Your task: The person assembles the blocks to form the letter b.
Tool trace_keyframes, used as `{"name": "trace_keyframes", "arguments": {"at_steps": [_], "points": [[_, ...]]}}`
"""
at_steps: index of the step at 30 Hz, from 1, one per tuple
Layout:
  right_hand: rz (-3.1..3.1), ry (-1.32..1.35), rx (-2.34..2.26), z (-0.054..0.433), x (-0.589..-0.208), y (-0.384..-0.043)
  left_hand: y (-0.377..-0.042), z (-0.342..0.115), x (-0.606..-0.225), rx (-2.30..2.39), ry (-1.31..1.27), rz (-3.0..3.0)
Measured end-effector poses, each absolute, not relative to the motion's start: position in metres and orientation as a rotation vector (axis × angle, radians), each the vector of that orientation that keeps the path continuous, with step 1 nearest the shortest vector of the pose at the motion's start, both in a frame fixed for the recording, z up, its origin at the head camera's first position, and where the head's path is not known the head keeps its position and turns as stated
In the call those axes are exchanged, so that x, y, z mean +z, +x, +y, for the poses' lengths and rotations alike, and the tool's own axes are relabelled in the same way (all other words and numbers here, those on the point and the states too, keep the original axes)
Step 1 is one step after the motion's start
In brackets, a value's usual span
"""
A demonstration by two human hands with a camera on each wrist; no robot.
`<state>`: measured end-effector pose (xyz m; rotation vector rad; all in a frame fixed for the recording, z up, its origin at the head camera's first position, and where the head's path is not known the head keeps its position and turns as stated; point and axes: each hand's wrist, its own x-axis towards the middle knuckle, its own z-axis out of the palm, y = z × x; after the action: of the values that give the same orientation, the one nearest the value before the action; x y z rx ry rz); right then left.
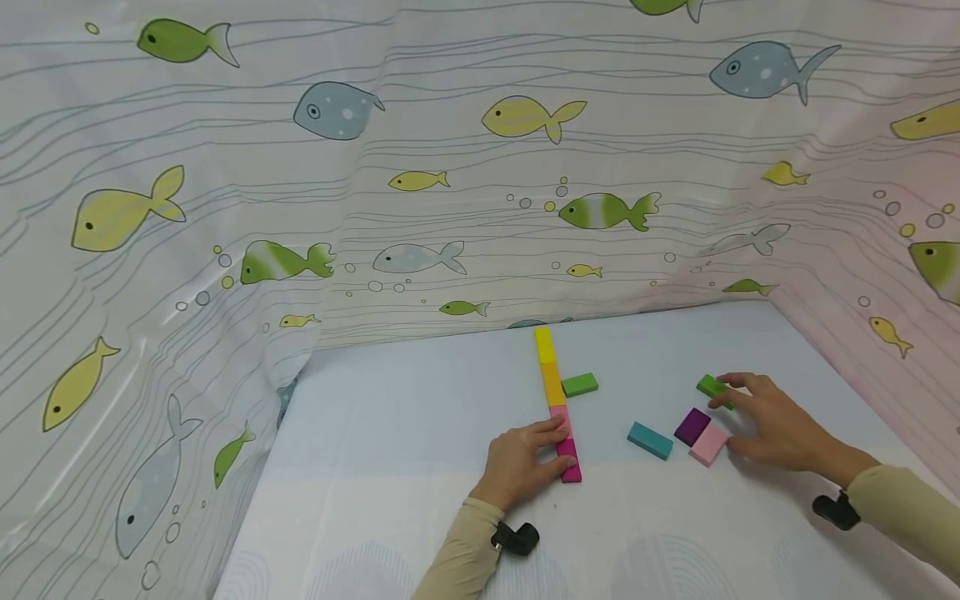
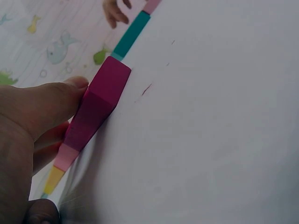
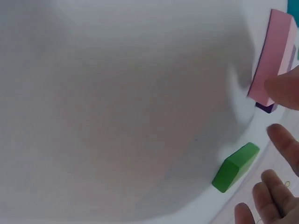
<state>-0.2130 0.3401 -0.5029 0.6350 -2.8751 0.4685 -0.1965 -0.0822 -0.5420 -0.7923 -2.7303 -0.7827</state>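
In the head view, a straight row holds a yellow block point(image 1: 544, 345), an orange block point(image 1: 552, 384), a pink block point(image 1: 557, 411) and a magenta block point(image 1: 572, 474). My left hand point(image 1: 521, 463) rests on its near end, fingertips over the pink block and thumb on the magenta block point(image 2: 100, 100). My right hand point(image 1: 776, 425) is spread at the right, fingertips over a green block point(image 1: 707, 385). Its thumb is by a loose pink block point(image 1: 708, 444), which adjoins a purple block point(image 1: 692, 426). The right wrist view shows a gap between the fingers and the green block point(image 3: 236, 168).
A teal block point(image 1: 650, 441) lies between the row and the purple block. Another green block point(image 1: 580, 384) sits right beside the orange block. All lie on a white table point(image 1: 390, 408), with a fish-patterned curtain point(image 1: 465, 217) around its back and sides.
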Motion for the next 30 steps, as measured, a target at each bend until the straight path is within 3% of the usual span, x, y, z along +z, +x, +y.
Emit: {"name": "trace_keyframes", "arguments": {"at_steps": [30], "points": [[-2.935,0.603,0.356,0.300,-0.509,-0.220,-0.197,-0.082,-0.542,-0.775,-0.784,-2.762]]}}
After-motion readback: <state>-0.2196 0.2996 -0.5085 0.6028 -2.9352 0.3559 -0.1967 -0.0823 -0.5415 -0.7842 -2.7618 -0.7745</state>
